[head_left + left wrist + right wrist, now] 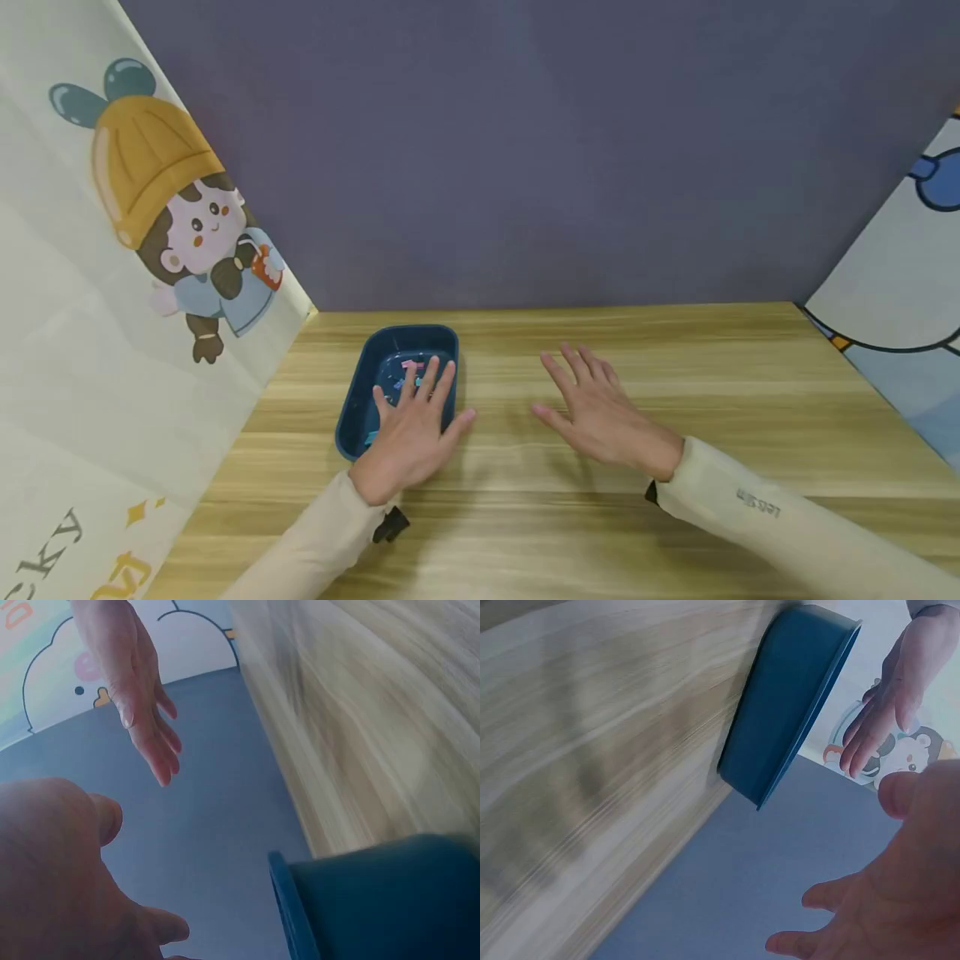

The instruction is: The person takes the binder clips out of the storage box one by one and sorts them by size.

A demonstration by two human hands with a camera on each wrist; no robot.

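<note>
In the head view a dark blue plastic basin point(349, 417) stands at the left of the wooden table. Inside lie several small pink, blue and teal pieces, partly hidden under my left hand point(411, 437). That hand hovers over the basin with its fingers spread, holding nothing. My right hand point(603, 417) is held over the table to the right of the basin, fingers apart and nothing in them. From the right wrist view, the basin's outer wall point(787, 697) shows, with the left hand point(907, 682) raised above its rim.
The wooden table point(510, 533) meets a dark grey-purple panel point(540, 167) at its back edge. A white wall sheet with a cartoon figure point(202, 217) stands along the left. Another printed sheet point(885, 275) borders the right side.
</note>
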